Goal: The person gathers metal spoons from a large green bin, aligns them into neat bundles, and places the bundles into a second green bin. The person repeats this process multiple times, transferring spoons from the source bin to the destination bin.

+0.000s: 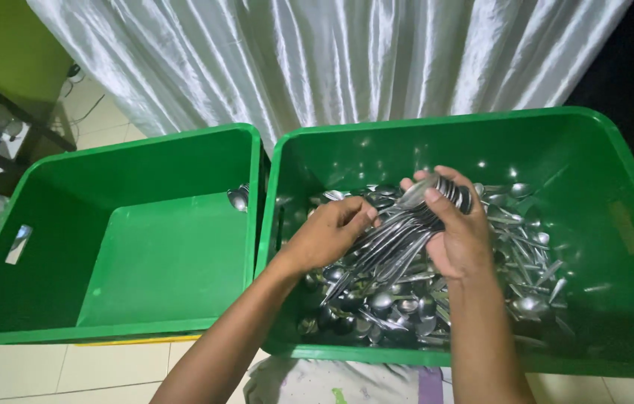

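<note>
Two green plastic bins stand side by side. The right bin (437, 127) holds a heap of several steel spoons (526, 292). My right hand (461, 239) grips a bundle of spoons (407, 232) above the heap, bowls stacked by the thumb, handles pointing down to the left. My left hand (330, 233) reaches in over the bin's left wall and pinches the handles of that bundle. The left bin (145, 142) is nearly bare, with a lone spoon (238, 198) lying by its right wall.
A white satin curtain (332, 52) hangs behind both bins. Pale floor tiles (107, 120) and dark furniture legs show at the upper left. A white cloth with coloured marks (332, 381) lies below the right bin.
</note>
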